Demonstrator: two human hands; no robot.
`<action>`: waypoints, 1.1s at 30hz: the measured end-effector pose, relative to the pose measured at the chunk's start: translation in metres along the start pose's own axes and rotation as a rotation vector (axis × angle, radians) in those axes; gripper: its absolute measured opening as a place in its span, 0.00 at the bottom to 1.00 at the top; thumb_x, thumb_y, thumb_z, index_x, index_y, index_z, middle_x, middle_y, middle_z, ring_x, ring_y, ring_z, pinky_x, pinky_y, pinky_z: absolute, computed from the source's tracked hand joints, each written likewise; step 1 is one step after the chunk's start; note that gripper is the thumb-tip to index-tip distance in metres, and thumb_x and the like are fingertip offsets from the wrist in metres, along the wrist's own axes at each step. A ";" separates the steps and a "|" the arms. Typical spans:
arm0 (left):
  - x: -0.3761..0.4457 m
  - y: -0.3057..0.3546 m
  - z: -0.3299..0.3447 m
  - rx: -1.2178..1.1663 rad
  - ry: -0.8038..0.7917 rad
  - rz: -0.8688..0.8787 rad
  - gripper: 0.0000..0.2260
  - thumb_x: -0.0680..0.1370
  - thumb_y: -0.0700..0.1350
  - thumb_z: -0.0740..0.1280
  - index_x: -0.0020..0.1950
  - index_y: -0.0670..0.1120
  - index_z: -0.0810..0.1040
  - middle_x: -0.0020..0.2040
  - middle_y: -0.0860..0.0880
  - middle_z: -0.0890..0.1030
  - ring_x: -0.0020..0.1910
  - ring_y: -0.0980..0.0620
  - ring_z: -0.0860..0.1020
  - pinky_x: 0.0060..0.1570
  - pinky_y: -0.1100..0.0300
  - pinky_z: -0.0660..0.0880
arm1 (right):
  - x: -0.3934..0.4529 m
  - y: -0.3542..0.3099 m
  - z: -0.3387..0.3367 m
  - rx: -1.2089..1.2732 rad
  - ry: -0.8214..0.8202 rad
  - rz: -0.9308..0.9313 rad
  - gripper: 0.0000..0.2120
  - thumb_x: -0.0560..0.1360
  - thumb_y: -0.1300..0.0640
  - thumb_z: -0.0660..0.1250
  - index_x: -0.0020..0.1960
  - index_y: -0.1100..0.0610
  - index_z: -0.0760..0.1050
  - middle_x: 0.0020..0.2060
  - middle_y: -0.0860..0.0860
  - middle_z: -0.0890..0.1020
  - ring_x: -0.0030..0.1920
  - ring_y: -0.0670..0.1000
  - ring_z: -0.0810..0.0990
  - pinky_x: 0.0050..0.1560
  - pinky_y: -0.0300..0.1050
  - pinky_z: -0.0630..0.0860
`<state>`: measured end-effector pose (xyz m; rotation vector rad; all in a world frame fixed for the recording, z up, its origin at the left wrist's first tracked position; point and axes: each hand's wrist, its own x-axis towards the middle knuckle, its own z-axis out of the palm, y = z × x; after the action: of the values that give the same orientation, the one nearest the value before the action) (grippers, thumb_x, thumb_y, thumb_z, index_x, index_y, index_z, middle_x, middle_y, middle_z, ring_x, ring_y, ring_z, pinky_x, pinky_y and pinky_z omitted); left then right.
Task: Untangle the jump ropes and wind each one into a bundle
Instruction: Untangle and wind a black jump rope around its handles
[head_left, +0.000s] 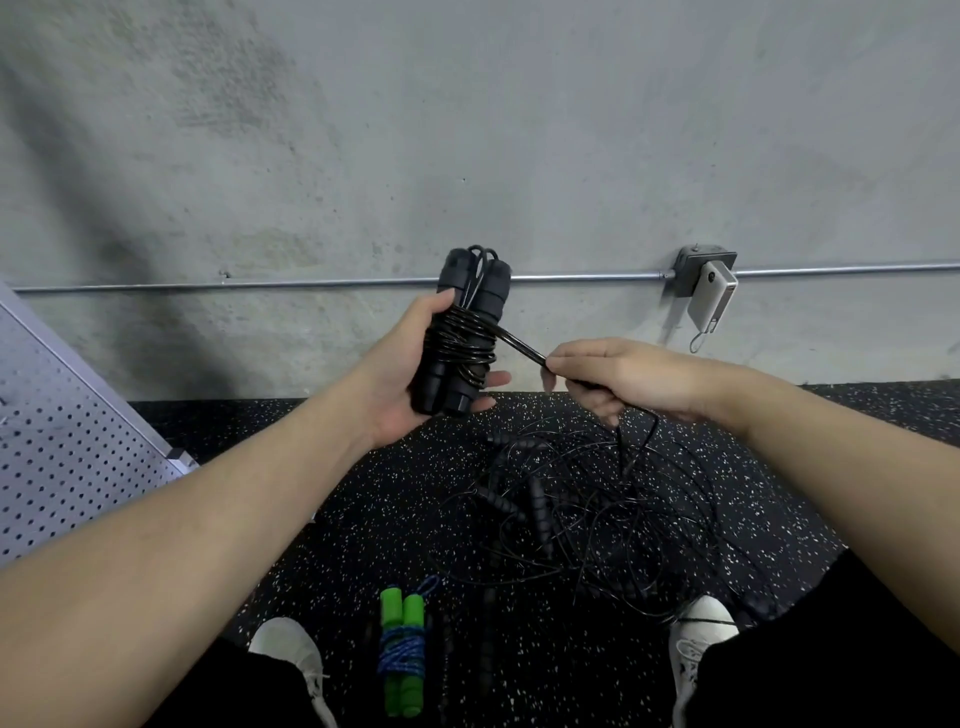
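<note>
Rope is what the next wrap turns on: the black jump rope with 2 foam handles (464, 338) stands nearly upright in our left hand (400, 384), handles side by side, long axis running top to bottom with a slight lean, and several glossy turns of cord cross its middle. From those turns, 1 taut strand of black cord (521, 347) leaves the bundle on its right side and slopes down to our right hand (618, 376), which lies just right of the bundle and a little lower.

Our left hand cups the handles from behind, thumb pressed on the upper turns, fingers curled under the lower ends. Our right hand pinches the strand between thumb and curled fingers; beyond that grip the cord drops toward the floor.

We judge the winding well along but unfinished, since slack hangs below the right hand. The strand lies across the bundle's long axis, so the next turn should go around the handles, with the right hand doing the travelling as it is the 1 on the free cord.

Below the bundle, a tangled pile of thin black ropes with ribbed handles (566, 514) sprawls on the speckled black rubber floor (322, 551). Lower left of the bundle lies a wound blue rope with 2 green foam handles (402, 649).
</note>
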<state>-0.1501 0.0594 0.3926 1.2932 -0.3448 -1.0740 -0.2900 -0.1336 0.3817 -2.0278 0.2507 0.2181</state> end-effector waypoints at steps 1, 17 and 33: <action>0.000 -0.002 0.001 0.001 -0.004 -0.002 0.21 0.84 0.59 0.57 0.58 0.44 0.80 0.45 0.44 0.84 0.51 0.39 0.85 0.41 0.51 0.82 | 0.000 0.000 -0.001 -0.074 0.018 0.026 0.15 0.85 0.48 0.55 0.50 0.55 0.75 0.26 0.47 0.66 0.27 0.48 0.65 0.35 0.41 0.71; 0.007 -0.001 0.003 0.155 -0.175 0.005 0.23 0.81 0.61 0.56 0.51 0.43 0.79 0.37 0.46 0.81 0.29 0.47 0.78 0.22 0.63 0.71 | -0.004 0.017 -0.016 -0.111 -0.009 0.112 0.22 0.72 0.32 0.63 0.39 0.51 0.75 0.28 0.47 0.70 0.31 0.49 0.69 0.43 0.43 0.74; 0.018 -0.027 0.021 1.180 -0.355 0.048 0.26 0.77 0.56 0.73 0.73 0.56 0.68 0.59 0.58 0.80 0.56 0.57 0.80 0.56 0.62 0.76 | 0.014 0.006 0.001 -0.202 0.196 0.110 0.14 0.71 0.40 0.74 0.39 0.50 0.83 0.34 0.46 0.85 0.37 0.45 0.81 0.45 0.43 0.75</action>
<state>-0.1682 0.0352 0.3686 2.0780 -1.4164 -1.0662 -0.2780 -0.1368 0.3721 -2.2409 0.4799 0.1164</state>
